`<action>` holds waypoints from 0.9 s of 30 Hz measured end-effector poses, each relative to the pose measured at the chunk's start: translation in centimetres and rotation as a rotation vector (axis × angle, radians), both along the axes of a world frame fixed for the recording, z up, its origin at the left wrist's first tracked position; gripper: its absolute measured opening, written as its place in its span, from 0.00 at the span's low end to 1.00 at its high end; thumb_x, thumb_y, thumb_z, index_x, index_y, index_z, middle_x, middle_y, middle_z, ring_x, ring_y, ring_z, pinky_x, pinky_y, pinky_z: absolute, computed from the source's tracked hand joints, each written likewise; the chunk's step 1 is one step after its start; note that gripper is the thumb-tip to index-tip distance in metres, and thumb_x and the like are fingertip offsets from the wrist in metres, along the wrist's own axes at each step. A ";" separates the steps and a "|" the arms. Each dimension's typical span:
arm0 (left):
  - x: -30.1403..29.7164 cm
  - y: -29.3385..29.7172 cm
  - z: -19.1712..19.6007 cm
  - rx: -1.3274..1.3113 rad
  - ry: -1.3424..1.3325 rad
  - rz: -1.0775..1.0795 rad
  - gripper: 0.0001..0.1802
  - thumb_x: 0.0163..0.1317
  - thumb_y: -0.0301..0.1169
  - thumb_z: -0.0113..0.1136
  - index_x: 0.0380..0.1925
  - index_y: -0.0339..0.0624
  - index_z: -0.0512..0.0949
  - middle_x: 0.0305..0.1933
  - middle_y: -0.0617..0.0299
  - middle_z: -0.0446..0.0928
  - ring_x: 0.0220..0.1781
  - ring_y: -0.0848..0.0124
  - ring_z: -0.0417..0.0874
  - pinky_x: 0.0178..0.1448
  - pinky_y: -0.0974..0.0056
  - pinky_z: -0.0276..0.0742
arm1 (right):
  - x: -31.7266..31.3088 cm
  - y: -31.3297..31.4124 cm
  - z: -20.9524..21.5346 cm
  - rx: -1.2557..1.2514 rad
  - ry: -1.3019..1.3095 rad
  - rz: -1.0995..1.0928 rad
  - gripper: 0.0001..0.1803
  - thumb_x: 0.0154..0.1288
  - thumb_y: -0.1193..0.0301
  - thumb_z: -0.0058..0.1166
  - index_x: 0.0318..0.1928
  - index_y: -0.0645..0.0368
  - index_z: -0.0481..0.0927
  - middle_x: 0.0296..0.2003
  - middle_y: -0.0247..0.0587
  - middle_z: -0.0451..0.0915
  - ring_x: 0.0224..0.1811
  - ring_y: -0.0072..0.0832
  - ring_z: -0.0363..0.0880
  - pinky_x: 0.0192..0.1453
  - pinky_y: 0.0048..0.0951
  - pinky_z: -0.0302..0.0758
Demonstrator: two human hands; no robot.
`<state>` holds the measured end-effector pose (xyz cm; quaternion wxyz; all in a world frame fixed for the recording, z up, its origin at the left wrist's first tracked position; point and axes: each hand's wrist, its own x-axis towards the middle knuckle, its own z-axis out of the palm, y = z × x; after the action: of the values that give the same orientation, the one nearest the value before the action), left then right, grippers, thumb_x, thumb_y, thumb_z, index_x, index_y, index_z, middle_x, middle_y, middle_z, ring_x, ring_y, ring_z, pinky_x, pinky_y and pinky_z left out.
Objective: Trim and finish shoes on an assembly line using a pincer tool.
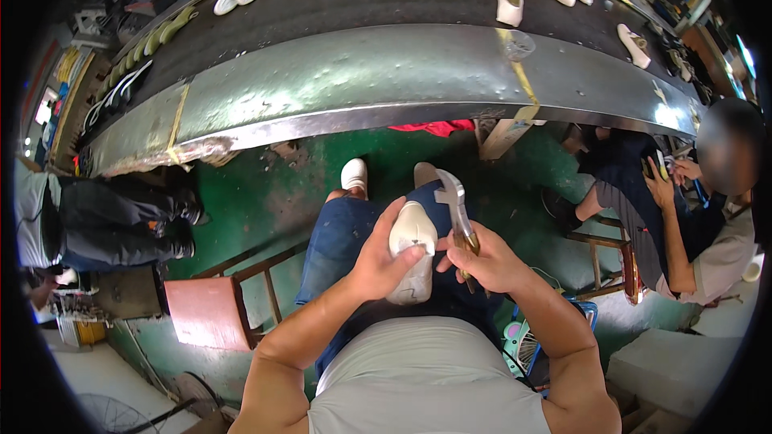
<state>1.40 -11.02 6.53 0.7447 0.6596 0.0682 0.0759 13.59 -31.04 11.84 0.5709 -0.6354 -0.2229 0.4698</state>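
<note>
Over my lap I hold a white shoe upper (412, 229) stretched on a shoe last (412, 283). My left hand (378, 257) is closed around its left side, with the thumb pressing on top near the opening. In my right hand (486, 261) is a pair of lasting pincers (453, 199) with a metal head and brownish handles. The head of the pincers points up and away from me, just right of the shoe. My right fingertips are close to the upper's right edge; whether they touch it, I cannot tell.
Ahead stands a dark conveyor (386, 8) with a metal edge (338, 72) and several white shoes (508, 4). A stool with a reddish seat (207, 312) is at my left, a small fan (523, 345) at my right. A seated co-worker (683, 217) works at right; another person's legs (121, 217) show at left.
</note>
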 end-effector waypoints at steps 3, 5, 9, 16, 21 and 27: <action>0.0 0.7 -2.0 0.067 0.074 0.029 0.45 0.66 0.34 0.65 0.75 0.34 0.50 0.69 0.45 0.65 0.69 0.60 0.69 0.71 0.58 0.66 | -1.1 -0.9 -2.0 0.076 0.152 -0.072 0.15 0.74 0.69 0.51 0.56 0.62 0.70 0.44 0.41 0.78 0.39 0.25 0.78 0.41 0.29 0.78; 0.0 1.5 -2.5 0.013 0.099 0.044 0.46 0.65 0.32 0.66 0.76 0.36 0.48 0.67 0.48 0.66 0.68 0.63 0.70 0.70 0.59 0.67 | -2.0 -2.0 -2.9 0.078 0.066 -0.049 0.19 0.73 0.71 0.51 0.60 0.64 0.68 0.43 0.40 0.79 0.39 0.23 0.78 0.41 0.27 0.77; 0.4 3.0 -2.3 -0.051 0.162 -0.054 0.51 0.61 0.29 0.70 0.76 0.39 0.46 0.62 0.53 0.70 0.64 0.66 0.72 0.68 0.61 0.69 | -4.1 -3.0 -1.4 -0.135 -0.127 0.052 0.19 0.73 0.70 0.52 0.59 0.64 0.71 0.36 0.37 0.80 0.36 0.22 0.78 0.44 0.27 0.76; 1.4 3.3 -0.6 0.130 0.283 -0.171 0.56 0.53 0.22 0.73 0.75 0.41 0.45 0.62 0.57 0.67 0.64 0.67 0.70 0.68 0.61 0.69 | -4.1 -2.4 -1.3 -0.246 -0.307 0.262 0.26 0.71 0.68 0.52 0.66 0.65 0.68 0.34 0.45 0.81 0.34 0.37 0.80 0.46 0.33 0.76; 2.2 2.9 0.1 0.270 0.347 -0.208 0.59 0.51 0.24 0.74 0.75 0.39 0.42 0.63 0.54 0.67 0.66 0.63 0.69 0.68 0.60 0.68 | -3.9 -2.1 -2.6 -0.141 -0.313 0.197 0.26 0.71 0.68 0.53 0.66 0.64 0.69 0.35 0.45 0.81 0.35 0.37 0.80 0.45 0.35 0.76; 2.7 2.6 0.3 0.274 0.367 -0.244 0.60 0.51 0.25 0.74 0.75 0.38 0.39 0.63 0.50 0.67 0.64 0.60 0.72 0.70 0.59 0.68 | -2.4 -2.1 -3.7 -0.200 0.043 0.257 0.23 0.71 0.67 0.54 0.62 0.64 0.73 0.39 0.45 0.83 0.37 0.32 0.80 0.46 0.34 0.76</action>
<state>4.08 -8.43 6.81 0.6273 0.7604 0.1110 -0.1268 11.22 -33.12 8.12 0.4444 -0.6451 -0.2421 0.5725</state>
